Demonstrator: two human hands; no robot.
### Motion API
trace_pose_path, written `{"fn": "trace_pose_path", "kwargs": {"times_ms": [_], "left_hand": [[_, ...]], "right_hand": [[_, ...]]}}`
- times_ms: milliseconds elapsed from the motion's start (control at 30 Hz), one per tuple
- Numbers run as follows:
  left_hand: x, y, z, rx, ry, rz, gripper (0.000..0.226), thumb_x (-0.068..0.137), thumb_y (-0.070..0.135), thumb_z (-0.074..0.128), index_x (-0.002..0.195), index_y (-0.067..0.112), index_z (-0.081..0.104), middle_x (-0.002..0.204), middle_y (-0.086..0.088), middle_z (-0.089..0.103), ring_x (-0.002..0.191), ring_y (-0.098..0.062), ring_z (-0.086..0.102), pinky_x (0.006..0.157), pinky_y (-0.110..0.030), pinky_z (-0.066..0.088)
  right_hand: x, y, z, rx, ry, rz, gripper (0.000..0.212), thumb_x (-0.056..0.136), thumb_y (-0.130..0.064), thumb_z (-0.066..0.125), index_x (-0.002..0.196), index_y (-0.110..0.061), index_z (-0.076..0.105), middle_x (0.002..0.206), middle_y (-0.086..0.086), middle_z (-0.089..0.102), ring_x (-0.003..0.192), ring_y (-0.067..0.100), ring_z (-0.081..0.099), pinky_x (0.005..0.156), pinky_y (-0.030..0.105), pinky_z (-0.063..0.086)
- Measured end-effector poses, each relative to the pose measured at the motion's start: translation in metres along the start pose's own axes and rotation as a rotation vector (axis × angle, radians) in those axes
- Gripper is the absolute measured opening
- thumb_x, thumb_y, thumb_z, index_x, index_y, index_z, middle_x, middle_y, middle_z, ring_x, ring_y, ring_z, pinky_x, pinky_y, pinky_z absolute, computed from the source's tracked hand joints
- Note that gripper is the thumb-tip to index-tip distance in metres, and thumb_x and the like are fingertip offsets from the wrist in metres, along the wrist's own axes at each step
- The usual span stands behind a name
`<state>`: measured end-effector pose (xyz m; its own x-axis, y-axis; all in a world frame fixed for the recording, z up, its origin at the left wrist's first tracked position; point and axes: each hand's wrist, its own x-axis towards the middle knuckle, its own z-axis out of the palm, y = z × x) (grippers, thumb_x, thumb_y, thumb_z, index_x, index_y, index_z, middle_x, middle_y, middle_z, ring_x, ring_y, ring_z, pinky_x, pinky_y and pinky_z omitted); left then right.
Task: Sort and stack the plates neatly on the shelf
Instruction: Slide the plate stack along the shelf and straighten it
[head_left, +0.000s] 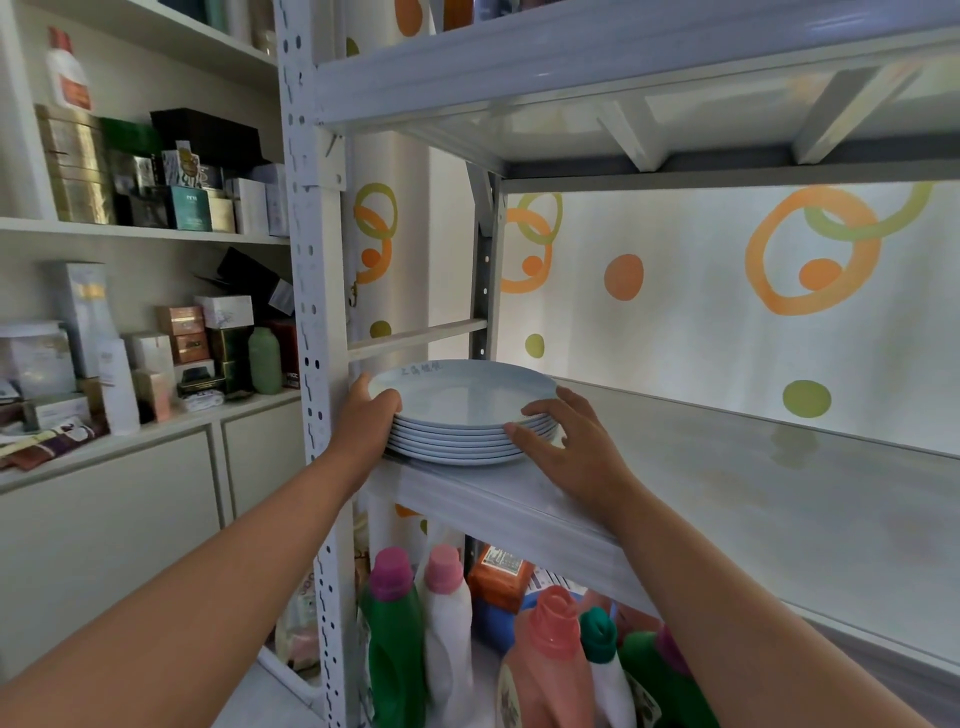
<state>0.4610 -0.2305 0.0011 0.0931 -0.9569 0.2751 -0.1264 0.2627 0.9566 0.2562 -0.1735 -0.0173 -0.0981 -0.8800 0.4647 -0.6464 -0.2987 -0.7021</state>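
Observation:
A stack of several pale blue plates (462, 405) rests at the left end of the white metal shelf (727, 499), close to the front edge. My left hand (371, 415) wraps around the left side of the stack, thumb over the top plate's rim. My right hand (566, 441) presses against the right side of the stack with fingers spread along the rims. Both forearms reach in from below.
A perforated white upright post (311, 312) stands just left of the plates. Another shelf (623, 93) runs overhead. Detergent bottles (441, 623) crowd the level beneath. Boxes and bottles (156, 353) fill the cabinet shelves at left. A patterned curtain hangs behind.

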Motion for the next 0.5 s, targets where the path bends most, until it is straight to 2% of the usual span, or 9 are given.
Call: {"fn": "trace_pose_path", "kwargs": {"times_ms": [67,100,167,233,300,400,500], "left_hand": [[-0.009,0.003,0.003,0.063,0.071,0.055,0.055,0.092,0.011,0.041,0.146,0.012,0.027,0.141,-0.005,0.043,0.113,-0.016,0.039,0.087,-0.027,0.032],[-0.014,0.003,0.006,0.122,0.13,0.11,0.055,0.093,0.014,0.042,0.146,0.013,0.028,0.146,-0.006,0.039,0.122,-0.019,0.04,0.095,-0.029,0.032],[-0.029,0.005,0.017,0.215,0.207,0.281,0.055,0.091,0.023,0.041,0.145,0.016,0.031,0.151,-0.004,0.034,0.138,-0.019,0.032,0.112,-0.036,0.028],[-0.05,0.013,0.035,0.22,0.174,0.446,0.059,0.085,0.028,0.036,0.143,0.019,0.035,0.153,0.002,0.033,0.141,-0.014,0.027,0.117,-0.035,0.022],[-0.073,0.026,0.058,0.166,0.072,0.52,0.057,0.084,0.028,0.034,0.14,0.023,0.039,0.15,0.008,0.035,0.139,-0.007,0.028,0.115,-0.026,0.02],[-0.102,0.049,0.099,-0.005,-0.072,0.5,0.044,0.094,0.02,0.038,0.137,0.029,0.042,0.137,0.019,0.039,0.128,0.002,0.031,0.108,-0.019,0.021],[-0.124,0.071,0.141,-0.258,-0.253,0.308,0.035,0.099,0.018,0.037,0.13,0.027,0.05,0.13,0.008,0.054,0.119,-0.007,0.052,0.106,-0.025,0.035]], "right_hand": [[-0.001,-0.002,0.0,-0.023,0.014,-0.005,0.044,0.082,-0.048,0.063,0.121,-0.029,0.056,0.153,-0.002,0.025,0.14,0.014,0.026,0.106,0.024,0.026],[-0.002,-0.003,-0.001,-0.041,0.03,-0.004,0.048,0.083,-0.048,0.062,0.126,-0.029,0.054,0.154,-0.001,0.024,0.141,0.014,0.025,0.104,0.022,0.023],[-0.003,-0.005,-0.003,-0.068,0.116,-0.001,0.049,0.085,-0.047,0.059,0.129,-0.027,0.052,0.154,0.0,0.025,0.142,0.016,0.024,0.102,0.021,0.021],[-0.006,-0.008,-0.01,-0.078,0.254,0.019,0.044,0.09,-0.04,0.055,0.13,-0.022,0.053,0.15,0.004,0.034,0.139,0.018,0.03,0.105,0.023,0.023],[-0.013,-0.011,-0.022,-0.086,0.349,0.048,0.039,0.093,-0.032,0.051,0.129,-0.018,0.054,0.142,0.004,0.045,0.133,0.02,0.038,0.108,0.026,0.027],[-0.033,-0.012,-0.05,-0.132,0.397,0.048,0.035,0.095,-0.028,0.047,0.128,-0.019,0.054,0.134,0.002,0.053,0.125,0.021,0.046,0.107,0.032,0.034],[-0.065,-0.008,-0.092,-0.148,0.523,0.039,0.031,0.093,-0.023,0.049,0.121,-0.017,0.059,0.124,0.004,0.059,0.117,0.023,0.052,0.101,0.041,0.043]]}}
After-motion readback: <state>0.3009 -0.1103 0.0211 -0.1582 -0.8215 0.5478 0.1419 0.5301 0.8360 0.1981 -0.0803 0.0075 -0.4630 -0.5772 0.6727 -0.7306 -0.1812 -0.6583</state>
